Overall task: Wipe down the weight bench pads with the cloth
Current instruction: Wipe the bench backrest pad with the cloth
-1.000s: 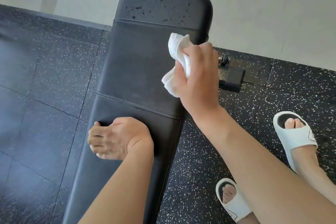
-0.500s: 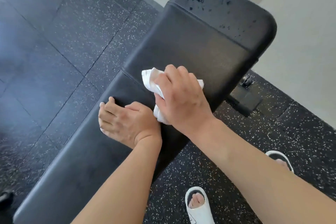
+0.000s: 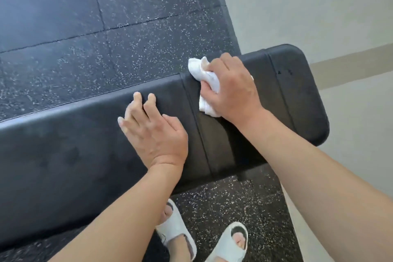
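Now, starting at your left, the black weight bench pad (image 3: 63,155) stretches across the view from the lower left edge up toward the right, lying on dark speckled rubber floor tiles (image 3: 127,38). Your left hand (image 3: 155,132) rests flat on the pad's long section, fingers straight and slightly spread, holding nothing, with the fingertips near the far edge. Just to its right a stitched seam (image 3: 197,125) crosses the padding. Beyond that seam your right hand (image 3: 231,89) grips the white cloth (image 3: 206,78), bunched under the palm and curled fingers and pressed against the pad's middle section; a crumpled fold sticks out past the fingers at the far edge and another shows below the thumb. Farther right a second seam marks off the rounded end section (image 3: 297,83), which carries a few small dark specks. Below the bench, your feet in white slide sandals (image 3: 176,232) stand on the floor. A pale wall (image 3: 319,6) fills the upper right.
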### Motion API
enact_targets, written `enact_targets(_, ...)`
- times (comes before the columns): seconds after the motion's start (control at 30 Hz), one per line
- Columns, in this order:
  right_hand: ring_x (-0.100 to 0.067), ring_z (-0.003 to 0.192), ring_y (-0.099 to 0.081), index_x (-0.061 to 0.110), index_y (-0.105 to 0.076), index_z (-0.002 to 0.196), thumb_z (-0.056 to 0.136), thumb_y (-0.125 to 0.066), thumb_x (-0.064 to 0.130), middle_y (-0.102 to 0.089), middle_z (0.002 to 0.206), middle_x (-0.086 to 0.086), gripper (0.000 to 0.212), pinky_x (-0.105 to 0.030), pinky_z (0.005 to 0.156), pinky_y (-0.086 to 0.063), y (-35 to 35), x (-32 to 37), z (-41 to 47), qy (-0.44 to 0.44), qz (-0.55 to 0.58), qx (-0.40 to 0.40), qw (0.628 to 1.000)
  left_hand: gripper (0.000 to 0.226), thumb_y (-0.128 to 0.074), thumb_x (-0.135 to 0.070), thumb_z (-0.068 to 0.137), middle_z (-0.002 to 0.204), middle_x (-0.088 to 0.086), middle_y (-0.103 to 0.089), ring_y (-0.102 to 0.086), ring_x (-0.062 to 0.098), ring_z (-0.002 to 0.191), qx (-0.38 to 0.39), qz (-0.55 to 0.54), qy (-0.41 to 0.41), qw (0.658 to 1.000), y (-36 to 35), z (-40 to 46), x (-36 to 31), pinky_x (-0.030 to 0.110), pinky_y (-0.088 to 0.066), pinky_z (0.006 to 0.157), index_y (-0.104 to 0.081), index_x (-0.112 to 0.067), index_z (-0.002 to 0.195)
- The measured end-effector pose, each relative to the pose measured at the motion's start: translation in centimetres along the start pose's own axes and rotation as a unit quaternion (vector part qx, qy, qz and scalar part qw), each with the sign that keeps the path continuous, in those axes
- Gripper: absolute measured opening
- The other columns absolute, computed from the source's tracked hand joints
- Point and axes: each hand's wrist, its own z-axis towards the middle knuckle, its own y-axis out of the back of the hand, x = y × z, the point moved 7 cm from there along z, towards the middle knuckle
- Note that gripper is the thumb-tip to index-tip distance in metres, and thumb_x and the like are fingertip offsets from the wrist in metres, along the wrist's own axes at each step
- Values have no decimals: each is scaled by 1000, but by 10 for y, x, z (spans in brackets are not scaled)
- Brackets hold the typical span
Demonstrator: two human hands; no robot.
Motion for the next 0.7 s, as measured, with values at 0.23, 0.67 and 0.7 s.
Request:
enact_targets(0.23, -33, 86, -52, 7, -64, 98, 96, -57, 37, -58, 96, -11, 31, -49, 74, -45, -31, 33, 32, -4, -59, 45, 997, 54, -46, -21, 89, 156, 16, -43, -39, 37, 142, 13, -24, 3, 1000, 1, 1, 0, 62, -21, 123, -51, -8, 142)
enact_targets(0.67, -30, 90, -52, 10, -61, 91, 99, -53, 37, -57, 96, -7, 29, -43, 74, -42, -57, 59, 57, 38, -63, 141, 987, 57, -49, -20, 90, 163, 9, -43, -37, 32, 151, 29, -22, -2, 999, 4, 0, 0, 65, -22, 124, -51, -10, 146)
enact_targets(0.7, -29, 91, -51, 11, -60, 90, 100, -51, 39, -56, 96, -6, 31, -42, 75, -42, -63, 64, 61, 51, -62, 157, 984, 58, -47, -20, 90, 164, 9, -42, -35, 31, 153, 32, -22, -1, 999, 3, 1, -1, 65, -21, 124, -50, -11, 147)
